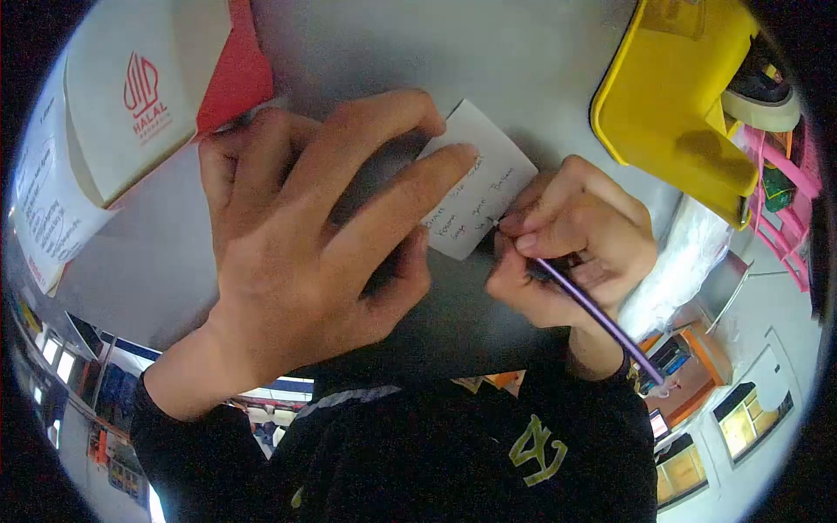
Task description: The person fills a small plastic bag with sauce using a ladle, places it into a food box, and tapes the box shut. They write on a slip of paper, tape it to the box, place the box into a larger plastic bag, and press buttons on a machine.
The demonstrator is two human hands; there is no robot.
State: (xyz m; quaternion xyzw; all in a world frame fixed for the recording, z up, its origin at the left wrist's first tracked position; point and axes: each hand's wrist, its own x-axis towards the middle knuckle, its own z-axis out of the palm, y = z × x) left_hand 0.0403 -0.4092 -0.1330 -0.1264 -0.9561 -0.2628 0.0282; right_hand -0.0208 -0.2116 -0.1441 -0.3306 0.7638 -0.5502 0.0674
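Note:
A small white paper (466, 131) with several lines of handwriting lies tilted on the grey tabletop (523, 52). My left hand (314, 209) is spread over the paper's left side, index fingertip pressing on it and the other fingers apart. At the paper's lower right, my right hand (584, 244) pinches a slim purple pen (602, 315). The pen's tip touches the paper at the end of the lowest line of writing. Part of the paper's left side is hidden behind my left fingers.
A white and red box (105, 96) marked "HALAL" stands at the upper left, with a printed sheet (44, 192) beside it. A yellow plastic tray (663, 96) sits at the upper right. Clear plastic wrap (684, 261) and a pink rack (785, 209) are at the right.

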